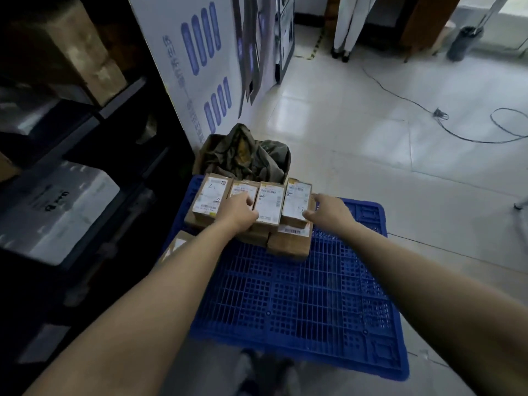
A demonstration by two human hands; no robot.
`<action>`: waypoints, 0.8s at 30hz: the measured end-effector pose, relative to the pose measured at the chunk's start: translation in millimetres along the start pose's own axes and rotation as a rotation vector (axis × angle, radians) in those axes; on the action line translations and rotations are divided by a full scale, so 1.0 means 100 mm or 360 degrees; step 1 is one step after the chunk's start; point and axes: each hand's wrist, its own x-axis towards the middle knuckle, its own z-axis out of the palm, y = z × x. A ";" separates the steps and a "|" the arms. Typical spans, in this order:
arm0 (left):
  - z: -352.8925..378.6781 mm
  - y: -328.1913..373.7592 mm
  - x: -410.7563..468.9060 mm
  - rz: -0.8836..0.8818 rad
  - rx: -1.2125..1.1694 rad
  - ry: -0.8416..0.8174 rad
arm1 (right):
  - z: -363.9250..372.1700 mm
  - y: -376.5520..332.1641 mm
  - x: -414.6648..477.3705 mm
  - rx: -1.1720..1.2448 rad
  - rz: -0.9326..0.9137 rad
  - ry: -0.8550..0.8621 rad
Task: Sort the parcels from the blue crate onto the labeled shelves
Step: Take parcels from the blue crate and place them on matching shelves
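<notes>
Two bare forearms reach forward from the bottom edge, and between them the person's dark shoes (265, 372) stand on the tile floor (371, 155). Just beyond lies the blue crate (300, 295), a flat lattice, bare over its near half. At its far end brown parcels are stacked in two layers, with four labelled ones in a row on top.

The left hand (240, 212) lies on the second parcel (243, 191) from the left, fingers bent over its label. I cannot tell whether it has a real grip. The right hand (328, 210) pinches the rightmost parcel (297, 200), with its thumb at the near corner and its fingers along the right side. One more parcel (178, 242) lies apart at the crate's left edge.

Behind the stack a cardboard box (205, 155) holds crumpled olive cloth (251, 152). Dark shelves (123, 95) with cartons run along the left, a white carton (57, 210) lowest. Further off stand a white printed panel (200, 52), a cable (457, 132) looping over the floor, and another person's legs (347, 24).
</notes>
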 end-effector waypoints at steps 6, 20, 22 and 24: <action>0.39 -0.30 0.76 -0.0201 -0.0286 -0.0015 | 0.47 0.28 0.67 0.0404 0.0154 -0.0053; 1.08 -0.11 1.44 -0.0132 0.0320 0.0084 | 1.01 0.64 1.59 0.1572 0.0817 -0.0325; 1.13 -0.09 1.48 -0.0132 0.0346 0.0107 | 1.06 0.67 1.64 0.1612 0.0861 -0.0371; 1.15 -0.07 1.50 -0.0147 0.0319 0.0105 | 1.08 0.69 1.66 0.1682 0.0905 -0.0419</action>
